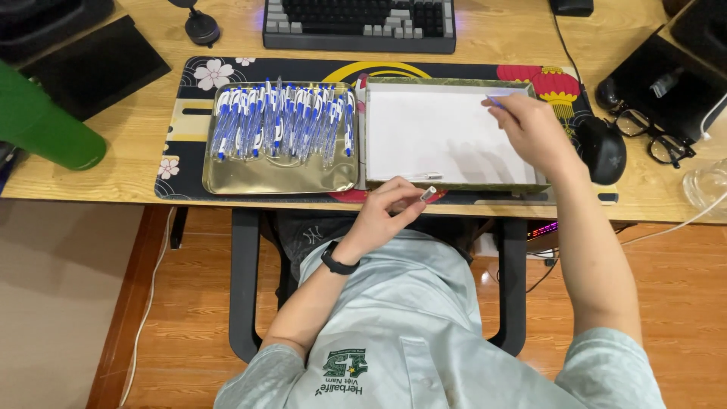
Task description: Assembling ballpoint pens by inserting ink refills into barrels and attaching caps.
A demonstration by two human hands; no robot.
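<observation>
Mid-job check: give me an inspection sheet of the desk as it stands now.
Surface: wooden desk with patterned mat.
Job's things: gold tray holding blue-and-white pens; white-lined box, nearly bare.
Clutter: keyboard, mouse, glasses, green object.
Grippers: left hand pinches a small white pen part; right hand holds a blue-tipped piece over the box.
Cables: black cable on desk; white cable at right.
Surroundings: wood floor, chair frame.
</observation>
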